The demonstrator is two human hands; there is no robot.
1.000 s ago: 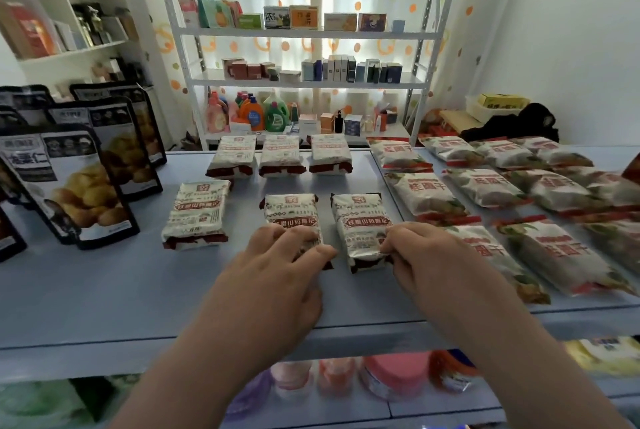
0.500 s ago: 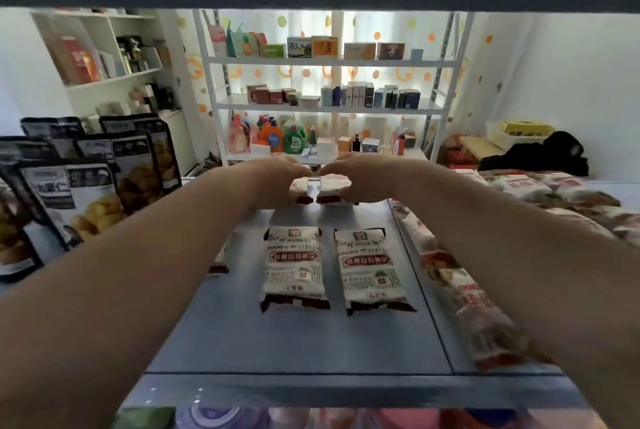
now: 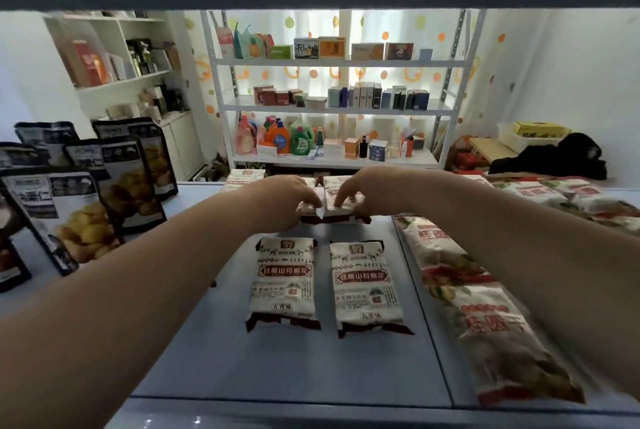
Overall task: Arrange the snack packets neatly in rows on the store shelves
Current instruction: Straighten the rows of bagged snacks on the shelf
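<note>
Both arms reach deep across the grey shelf [image 3: 207, 352]. The left hand [image 3: 284, 196] lies palm down on a back-row packet [image 3: 309, 215], fingers curled over its near end; the right hand [image 3: 367, 193], just beside it, presses bent fingertips [image 3: 341, 200] onto the neighbouring packet [image 3: 343, 212]. Whether either hand actually grips is hard to tell. Nearer than the hands, two white packets [image 3: 283, 281] [image 3: 366, 286] lie flat side by side, with longer packets [image 3: 498, 335] under the right forearm.
</note>
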